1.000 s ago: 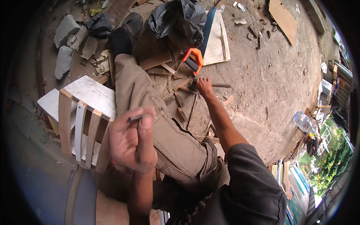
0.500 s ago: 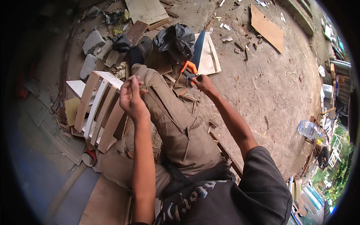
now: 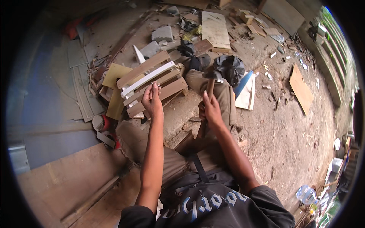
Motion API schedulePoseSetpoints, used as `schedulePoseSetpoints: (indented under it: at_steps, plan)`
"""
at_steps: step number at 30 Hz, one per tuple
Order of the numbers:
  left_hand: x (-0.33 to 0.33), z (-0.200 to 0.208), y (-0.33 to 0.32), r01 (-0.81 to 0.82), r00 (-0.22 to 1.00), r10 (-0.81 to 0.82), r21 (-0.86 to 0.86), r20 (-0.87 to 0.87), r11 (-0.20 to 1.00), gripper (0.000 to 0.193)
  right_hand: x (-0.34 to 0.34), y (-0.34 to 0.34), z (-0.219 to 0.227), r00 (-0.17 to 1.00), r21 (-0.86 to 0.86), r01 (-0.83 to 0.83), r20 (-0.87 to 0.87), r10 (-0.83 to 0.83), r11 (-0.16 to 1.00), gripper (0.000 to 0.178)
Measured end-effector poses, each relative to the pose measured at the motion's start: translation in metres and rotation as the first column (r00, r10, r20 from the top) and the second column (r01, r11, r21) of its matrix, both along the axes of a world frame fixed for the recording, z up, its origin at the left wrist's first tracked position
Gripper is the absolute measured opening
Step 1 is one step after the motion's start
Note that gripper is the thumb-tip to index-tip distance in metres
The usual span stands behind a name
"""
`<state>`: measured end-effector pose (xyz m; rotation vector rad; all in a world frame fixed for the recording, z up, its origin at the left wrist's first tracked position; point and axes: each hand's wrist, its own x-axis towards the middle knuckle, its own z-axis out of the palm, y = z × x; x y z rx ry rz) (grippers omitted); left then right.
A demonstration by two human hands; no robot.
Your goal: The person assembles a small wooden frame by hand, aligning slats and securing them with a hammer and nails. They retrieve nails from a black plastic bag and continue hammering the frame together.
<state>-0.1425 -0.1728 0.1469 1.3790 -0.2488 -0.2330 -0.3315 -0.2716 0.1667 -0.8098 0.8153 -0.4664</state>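
My left hand point(image 3: 153, 102) is closed in a pinch, with a small thin nail point(image 3: 156, 84) at its fingertips. It is raised over a slatted wooden piece point(image 3: 146, 78), a small crate-like frame of brown and white slats that lies tilted at my left knee. My right hand point(image 3: 211, 110) is wrapped round the wooden handle of a hammer point(image 3: 210, 86), held upright with its metal head at the top, above my right leg. Beyond that leg, the blue blade of a handsaw point(image 3: 243, 84) rests against a pale board point(image 3: 247, 95); the saw's handle is hidden.
A black plastic bag point(image 3: 229, 68) lies past my right knee. Concrete blocks point(image 3: 162, 34), a pale plywood sheet point(image 3: 215, 30) and wood scraps are scattered ahead. At the left is a red-and-white can point(image 3: 99, 122). A brown board point(image 3: 301, 89) and a clear plastic bottle point(image 3: 306, 195) lie at the right.
My right hand has come back from beside the orange saw handle and now holds the hammer upright over my leg. My left hand has moved over the slats, and the whole view has turned left.
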Motion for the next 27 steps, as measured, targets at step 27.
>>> schedulePoseSetpoints:
  at_steps: [27]
  plan:
    - [0.067,-0.112,-0.085,0.078,0.939,-0.146,0.219,0.310,0.972,0.025,0.027,0.006,-0.055,0.949,0.120,-0.218,-0.207,0.239,0.969,0.035]
